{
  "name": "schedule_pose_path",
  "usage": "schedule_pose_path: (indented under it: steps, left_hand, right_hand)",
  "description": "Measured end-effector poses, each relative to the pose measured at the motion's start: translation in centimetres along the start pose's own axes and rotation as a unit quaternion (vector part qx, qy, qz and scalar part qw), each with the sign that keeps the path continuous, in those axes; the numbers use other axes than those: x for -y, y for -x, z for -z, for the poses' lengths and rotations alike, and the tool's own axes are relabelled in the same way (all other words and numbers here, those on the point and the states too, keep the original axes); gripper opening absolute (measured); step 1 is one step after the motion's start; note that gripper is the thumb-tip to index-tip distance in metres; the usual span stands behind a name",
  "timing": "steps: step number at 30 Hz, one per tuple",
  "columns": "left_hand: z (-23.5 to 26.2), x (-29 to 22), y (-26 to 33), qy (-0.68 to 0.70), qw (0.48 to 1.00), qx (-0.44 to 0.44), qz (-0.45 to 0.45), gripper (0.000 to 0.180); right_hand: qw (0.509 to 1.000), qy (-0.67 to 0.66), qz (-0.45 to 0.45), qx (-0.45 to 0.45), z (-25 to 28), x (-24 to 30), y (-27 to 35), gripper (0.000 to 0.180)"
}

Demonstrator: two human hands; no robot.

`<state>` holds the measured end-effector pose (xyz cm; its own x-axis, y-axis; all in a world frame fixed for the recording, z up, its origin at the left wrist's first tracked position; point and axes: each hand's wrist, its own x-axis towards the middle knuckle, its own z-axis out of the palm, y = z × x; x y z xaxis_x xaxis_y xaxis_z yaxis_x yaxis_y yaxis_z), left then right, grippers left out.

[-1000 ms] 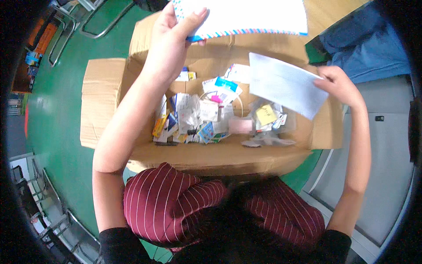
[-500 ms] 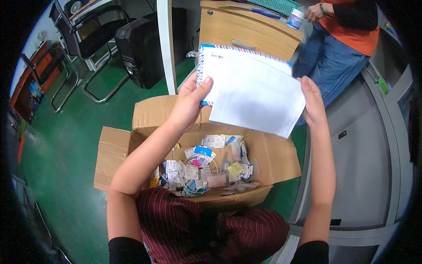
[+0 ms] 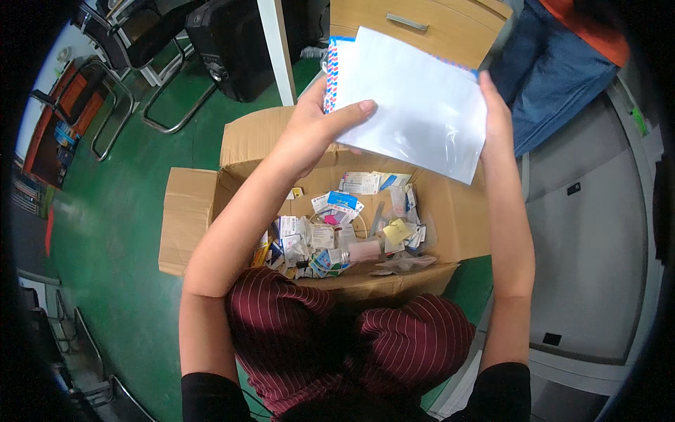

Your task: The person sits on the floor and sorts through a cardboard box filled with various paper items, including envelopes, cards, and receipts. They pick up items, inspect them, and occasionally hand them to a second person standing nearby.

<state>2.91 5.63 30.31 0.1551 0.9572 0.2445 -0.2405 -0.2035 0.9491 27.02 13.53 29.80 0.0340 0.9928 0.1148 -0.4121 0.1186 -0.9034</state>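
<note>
Both of my hands hold up a stack of flat mailers above an open cardboard box (image 3: pixel 460 218). A white plastic mailer bag (image 3: pixel 415 102) lies in front, and behind it is an envelope with a red and blue striped border (image 3: pixel 330 70). My left hand (image 3: pixel 313 130) grips the left edge with its thumb across the white bag. My right hand (image 3: pixel 496 116) holds the right edge. The box below contains several small packets, cards and labels (image 3: pixel 337 232).
The box stands on a green floor (image 3: pixel 119 232) against my knees in striped dark red trousers (image 3: pixel 337 344). A wooden drawer cabinet (image 3: pixel 422 24) and a person in blue jeans (image 3: pixel 555 70) are ahead. Black chairs (image 3: pixel 140 42) stand at the upper left, a grey cabinet (image 3: pixel 590 239) at the right.
My right hand brought the white bag up from the box's right side and laid it onto the striped envelope. Now both hands hold the stack together, and the view has tilted upward.
</note>
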Motion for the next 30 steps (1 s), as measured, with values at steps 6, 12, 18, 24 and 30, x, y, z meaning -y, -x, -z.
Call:
schedule_pose_path:
  steps: [6, 12, 18, 24, 30]
  left_hand:
    - [-2.4, -0.7, -3.3, 0.026, 0.999, 0.024, -0.035, 0.041]
    - [-4.4, -2.4, -8.4, -0.029, 0.996, 0.061, -0.062, 0.044]
    - [-5.2, -0.4, -8.3, 0.03, 0.998, 0.011, -0.061, 0.043]
    - [-3.0, 2.2, -9.0, -0.047, 0.994, 0.053, -0.082, 0.034]
    - [-2.3, 0.2, -8.0, 0.055, 0.986, 0.041, -0.154, 0.025]
  right_hand:
    - [0.996, -0.049, -0.029, 0.071, 1.4, 3.5, 1.2, 0.05]
    - [1.0, 0.005, 0.006, 0.03, 2.7, 6.8, -0.2, 0.041]
    - [0.998, 0.014, 0.055, -0.02, 3.3, 6.8, -0.6, 0.046]
    - [0.99, -0.031, 0.063, -0.122, 3.3, 3.1, -0.7, 0.065]
    - [0.997, -0.057, -0.054, -0.027, 7.5, -11.9, 0.9, 0.033]
